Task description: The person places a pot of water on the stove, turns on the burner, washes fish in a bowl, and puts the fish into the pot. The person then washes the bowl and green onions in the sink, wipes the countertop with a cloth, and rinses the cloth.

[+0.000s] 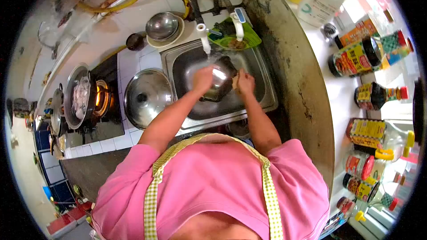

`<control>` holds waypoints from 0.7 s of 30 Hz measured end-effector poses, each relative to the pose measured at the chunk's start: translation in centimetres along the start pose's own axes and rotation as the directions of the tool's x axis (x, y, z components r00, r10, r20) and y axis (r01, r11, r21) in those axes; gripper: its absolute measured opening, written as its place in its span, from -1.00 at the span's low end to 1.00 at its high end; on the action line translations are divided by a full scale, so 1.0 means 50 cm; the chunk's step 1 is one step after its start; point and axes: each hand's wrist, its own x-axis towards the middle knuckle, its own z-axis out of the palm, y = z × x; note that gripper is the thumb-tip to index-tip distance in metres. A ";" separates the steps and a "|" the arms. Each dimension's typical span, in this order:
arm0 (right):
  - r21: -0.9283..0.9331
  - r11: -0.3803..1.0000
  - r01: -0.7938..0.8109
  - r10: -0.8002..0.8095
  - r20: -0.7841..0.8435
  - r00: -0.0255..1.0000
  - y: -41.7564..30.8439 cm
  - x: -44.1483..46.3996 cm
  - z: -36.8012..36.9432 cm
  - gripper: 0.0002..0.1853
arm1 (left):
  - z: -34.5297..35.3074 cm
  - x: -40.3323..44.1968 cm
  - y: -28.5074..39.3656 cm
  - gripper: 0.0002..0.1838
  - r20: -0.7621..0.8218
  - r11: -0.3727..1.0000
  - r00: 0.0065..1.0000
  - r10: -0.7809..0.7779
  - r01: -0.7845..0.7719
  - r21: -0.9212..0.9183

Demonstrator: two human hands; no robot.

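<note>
Over the steel sink [255, 91], a dark, shiny metal vessel or pan [219, 78] is tilted under the white tap [204, 40]; its exact kind is unclear. My left hand [203, 80] lies at its left side with fingers bent, partly smeared by motion. On the opposite side, my right hand [244, 82] is closed at its edge, by a small tan patch I cannot identify. Water splashes near the tap mouth.
Left of the sink rests a round steel lid [149, 100]. Further left, a pan of pale food [80, 98] sits by a lit burner [103, 98]. A metal bowl [162, 26] and green basket [251, 39] stand behind. Sauce bottles [356, 58] line the right ledge.
</note>
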 end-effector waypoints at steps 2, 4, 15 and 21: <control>0.491 0.755 -0.434 0.304 0.324 0.896 -0.042 -0.015 -0.036 -0.35 | -0.004 -0.028 0.052 -0.63 0.158 0.952 0.978 0.138 -0.175 0.252; 0.328 0.851 -0.409 0.300 0.334 0.893 -0.086 -0.056 -0.069 -0.30 | -0.003 -0.059 0.059 -0.63 0.266 0.875 0.926 0.268 -0.350 0.336; 0.508 0.816 -0.277 0.148 0.280 0.949 -0.014 -0.108 -0.012 -0.87 | -0.020 -0.085 -0.052 -0.48 0.383 0.104 0.722 -0.577 0.530 -0.842; 0.188 0.980 0.069 -0.055 -0.077 0.996 -0.121 -0.071 -0.070 -0.61 | -0.007 -0.086 -0.038 -0.54 0.609 -0.235 0.659 -0.441 0.570 -0.787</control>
